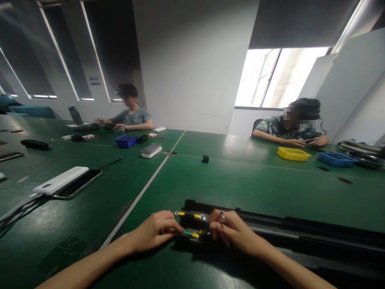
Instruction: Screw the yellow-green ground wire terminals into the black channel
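At the left end of a long, black, trough-shaped housing point(288, 229), our left hand point(162, 228) seems to pinch a thin green wire with a yellow end point(190, 233); it points right, along the housing, toward our right hand point(228, 228); whether those curled fingers grip anything, we cannot tell.

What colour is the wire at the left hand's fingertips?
Green; the wire shows best in the head view.
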`<action>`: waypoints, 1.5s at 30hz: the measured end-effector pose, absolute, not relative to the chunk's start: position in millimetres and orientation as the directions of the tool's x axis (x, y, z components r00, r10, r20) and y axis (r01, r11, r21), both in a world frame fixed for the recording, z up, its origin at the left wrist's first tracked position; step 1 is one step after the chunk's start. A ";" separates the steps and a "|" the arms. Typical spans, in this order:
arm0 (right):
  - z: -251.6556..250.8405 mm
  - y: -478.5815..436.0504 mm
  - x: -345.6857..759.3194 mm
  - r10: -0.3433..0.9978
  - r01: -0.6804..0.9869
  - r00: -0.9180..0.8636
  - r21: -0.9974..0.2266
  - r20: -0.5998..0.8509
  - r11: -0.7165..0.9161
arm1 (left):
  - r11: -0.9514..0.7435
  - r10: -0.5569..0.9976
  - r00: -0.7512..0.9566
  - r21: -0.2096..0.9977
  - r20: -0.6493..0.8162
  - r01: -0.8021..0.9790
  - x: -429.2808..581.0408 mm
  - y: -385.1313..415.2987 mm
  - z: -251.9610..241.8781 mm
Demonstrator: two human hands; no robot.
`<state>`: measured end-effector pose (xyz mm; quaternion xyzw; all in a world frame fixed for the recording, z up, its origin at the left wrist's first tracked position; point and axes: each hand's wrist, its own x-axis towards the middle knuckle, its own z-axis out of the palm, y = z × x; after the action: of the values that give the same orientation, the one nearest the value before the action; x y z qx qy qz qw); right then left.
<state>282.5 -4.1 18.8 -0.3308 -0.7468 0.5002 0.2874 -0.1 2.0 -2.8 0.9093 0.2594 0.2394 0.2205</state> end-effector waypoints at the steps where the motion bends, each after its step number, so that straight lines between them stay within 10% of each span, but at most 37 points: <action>1: 19.1 -4.2 282.7 0.782 0.208 -0.615 -0.936 0.102 0.285 | -0.772 0.572 0.754 0.523 0.323 0.361 -0.1 2.0 -2.7; 45: 23.7 -6.3 282.1 0.801 0.275 -0.592 -0.912 0.089 0.305 | -0.765 0.574 0.767 0.521 0.286 0.378 -3.1 4.1 -6.8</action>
<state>282.1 -6.3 23.7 -0.3552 -0.7579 0.4705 0.2794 -3.1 4.1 -6.8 0.9133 0.2606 0.2201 0.2226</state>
